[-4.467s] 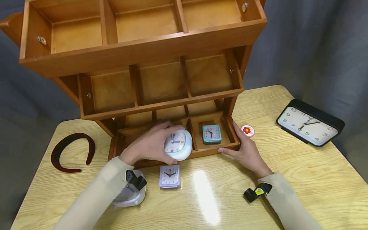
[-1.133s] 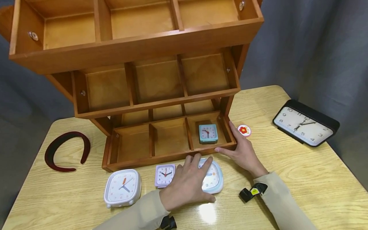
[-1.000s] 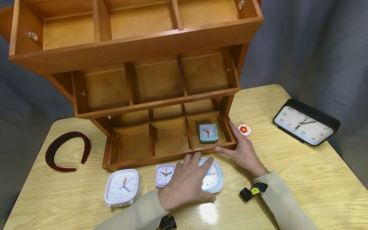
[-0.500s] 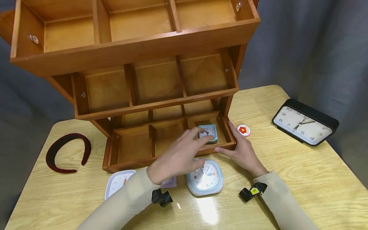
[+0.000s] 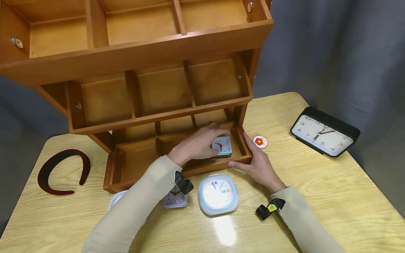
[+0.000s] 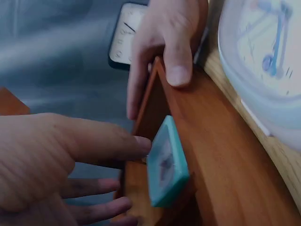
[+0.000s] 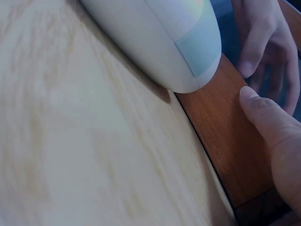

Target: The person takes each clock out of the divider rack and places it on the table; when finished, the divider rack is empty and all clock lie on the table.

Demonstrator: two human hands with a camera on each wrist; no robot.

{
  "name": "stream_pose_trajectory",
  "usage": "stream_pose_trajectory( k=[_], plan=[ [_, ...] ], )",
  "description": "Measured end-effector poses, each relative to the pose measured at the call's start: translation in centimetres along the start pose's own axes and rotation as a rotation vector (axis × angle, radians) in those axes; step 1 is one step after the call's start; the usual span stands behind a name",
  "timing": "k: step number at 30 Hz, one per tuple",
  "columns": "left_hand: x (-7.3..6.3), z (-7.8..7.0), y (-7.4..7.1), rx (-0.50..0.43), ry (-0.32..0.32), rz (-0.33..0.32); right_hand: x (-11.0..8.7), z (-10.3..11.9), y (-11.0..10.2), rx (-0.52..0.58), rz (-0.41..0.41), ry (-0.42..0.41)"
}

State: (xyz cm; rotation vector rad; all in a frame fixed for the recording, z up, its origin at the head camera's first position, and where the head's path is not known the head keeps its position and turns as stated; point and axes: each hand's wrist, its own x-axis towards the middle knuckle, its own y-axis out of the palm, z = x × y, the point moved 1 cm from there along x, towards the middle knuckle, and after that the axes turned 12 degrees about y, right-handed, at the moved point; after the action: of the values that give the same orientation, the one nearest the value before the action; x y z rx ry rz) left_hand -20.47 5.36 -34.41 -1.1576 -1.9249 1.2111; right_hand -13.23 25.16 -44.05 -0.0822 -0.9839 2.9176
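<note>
My left hand [image 5: 200, 143] reaches into the right compartment of the lowest tier of a wooden organizer [image 5: 136, 42]. A small teal alarm clock [image 5: 222, 145] stands there; in the left wrist view my thumb [image 6: 136, 147] is at its edge, the fingers spread apart from it. My right hand [image 5: 260, 165] grips the lowest tier's right front corner, thumb on the front board, fingers along the side. A blue-white alarm clock [image 5: 218, 194] lies on the table before the organizer. Beside it is a lilac alarm clock [image 5: 175, 199], partly behind my left wrist. My sleeve hides most of a white clock [image 5: 116, 198].
A dark red headband [image 5: 47, 172] lies on the table to the left. To the right are a round flower badge [image 5: 260, 142] and a black-framed clock [image 5: 322, 135]. The organizer's upper tiers overhang the lowest one.
My left hand has left the blue-white clock, now on the table, and moved up into the compartment with the teal clock. The right hand stays on the corner. The head view has shifted slightly.
</note>
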Motion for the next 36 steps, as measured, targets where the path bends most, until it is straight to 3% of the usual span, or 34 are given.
stream_pose_trajectory(
  k=[3, 9, 13, 17, 28, 36],
  plan=[
    [0.9, 0.7, 0.4, -0.014, -0.025, 0.056, 0.1, 0.1, 0.0, 0.001, -0.005, 0.0],
    [2.4, 1.3, 1.6, -0.021, -0.078, 0.229, 0.3, 0.4, 0.3, 0.004, 0.0, -0.006],
    [2.8, 1.7, 1.9, 0.008, -0.106, 0.278, 0.5, 0.6, 0.3, 0.013, 0.002, -0.016],
    [3.0, 2.1, 2.0, -0.009, -0.109, 0.258, 0.6, 0.7, 0.1, 0.016, -0.004, -0.021],
    [3.1, 2.9, 3.0, -0.031, -0.027, 0.162, 0.3, 0.1, -0.3, 0.005, -0.004, 0.0],
    [2.8, 3.3, 3.4, -0.116, -0.011, 0.07, 0.0, -0.2, -0.1, 0.013, 0.011, 0.017]
  ],
)
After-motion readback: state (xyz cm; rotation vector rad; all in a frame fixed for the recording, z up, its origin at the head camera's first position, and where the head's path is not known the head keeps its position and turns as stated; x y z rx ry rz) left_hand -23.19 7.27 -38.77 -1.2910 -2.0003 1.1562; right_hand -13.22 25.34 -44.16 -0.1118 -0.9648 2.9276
